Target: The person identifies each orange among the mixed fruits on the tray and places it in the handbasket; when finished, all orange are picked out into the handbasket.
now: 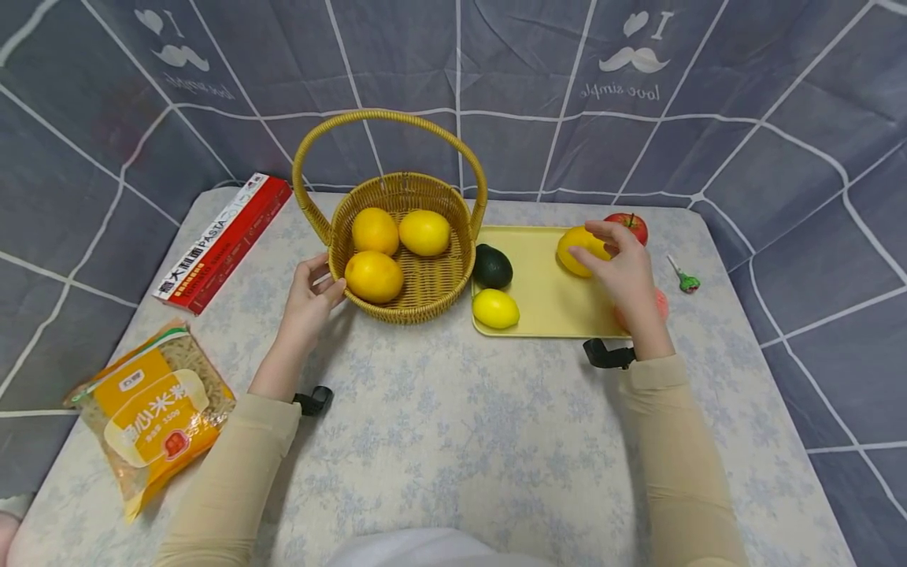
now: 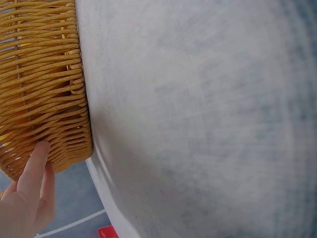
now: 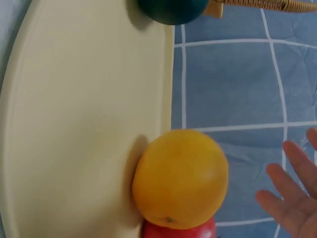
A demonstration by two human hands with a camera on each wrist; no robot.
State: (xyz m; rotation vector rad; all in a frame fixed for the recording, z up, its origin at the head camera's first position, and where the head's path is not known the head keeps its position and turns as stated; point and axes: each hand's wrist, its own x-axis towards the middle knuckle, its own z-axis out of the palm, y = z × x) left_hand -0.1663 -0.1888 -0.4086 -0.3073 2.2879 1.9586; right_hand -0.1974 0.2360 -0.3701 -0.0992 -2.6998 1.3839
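Observation:
My left hand (image 1: 309,293) touches the left side of a woven basket (image 1: 418,311) with a tall handle. In the left wrist view, a straight finger (image 2: 35,166) lies against the basket's woven wall. Inside the basket are two oranges (image 1: 373,277) and a yellow lemon-like fruit (image 1: 425,233). Above the right part of a pale yellow tray (image 1: 542,307), my right hand (image 1: 627,268) has its fingers spread, holding nothing. An orange (image 3: 181,178) sits on the tray by that hand, apart from the fingers in the right wrist view. A red apple (image 1: 629,225) lies just behind it.
On the tray's left side lie a dark green avocado (image 1: 492,268) and a lemon (image 1: 496,309). A pink fruit (image 1: 662,304) is partly hidden under my right wrist. A lollipop (image 1: 686,279) lies farther right. At left are a red pasta box (image 1: 223,244) and a yellow-orange food bag (image 1: 156,413).

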